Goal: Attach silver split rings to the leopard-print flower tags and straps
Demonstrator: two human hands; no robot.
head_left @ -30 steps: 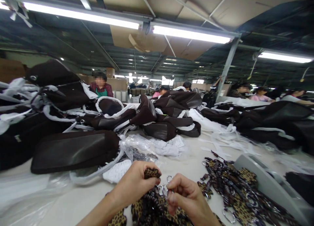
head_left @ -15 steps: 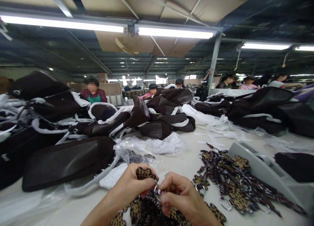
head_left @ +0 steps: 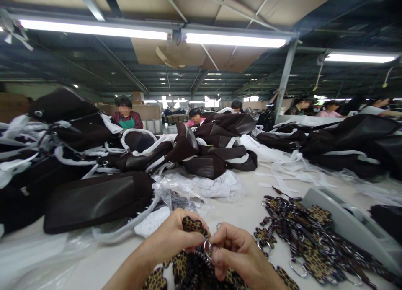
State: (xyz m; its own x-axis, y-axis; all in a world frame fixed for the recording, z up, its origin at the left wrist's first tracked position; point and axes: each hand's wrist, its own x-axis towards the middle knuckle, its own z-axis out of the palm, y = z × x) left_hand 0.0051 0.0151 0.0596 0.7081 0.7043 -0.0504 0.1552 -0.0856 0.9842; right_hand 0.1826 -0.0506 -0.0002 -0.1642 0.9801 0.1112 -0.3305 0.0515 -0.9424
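Observation:
My left hand [head_left: 176,236] is closed, pinching a leopard-print charm [head_left: 193,225] near its metal end. My right hand [head_left: 234,251] is closed too, with thumb and fingers on a silver key ring [head_left: 207,249] that sits between both hands. Whether the ring is joined to the charm is hidden by my fingers. Under the hands lies a heap of leopard-print keychains [head_left: 180,267] with dark braided cords, partly covered by my wrists. To the right, a second pile of keychains [head_left: 318,258] with rings and cords spreads over the table.
A grey plastic dispenser-like object [head_left: 354,223] borders the right pile. Dark brown bags [head_left: 100,198] with white-wrapped handles are stacked at left and across the back. Clear plastic and crumpled paper [head_left: 216,187] lie ahead of my hands. A person in a green apron [head_left: 126,121] is across the table.
The view has turned slightly left, so the scene sits further right. Both hands keep nearly the same grip on the charm and ring.

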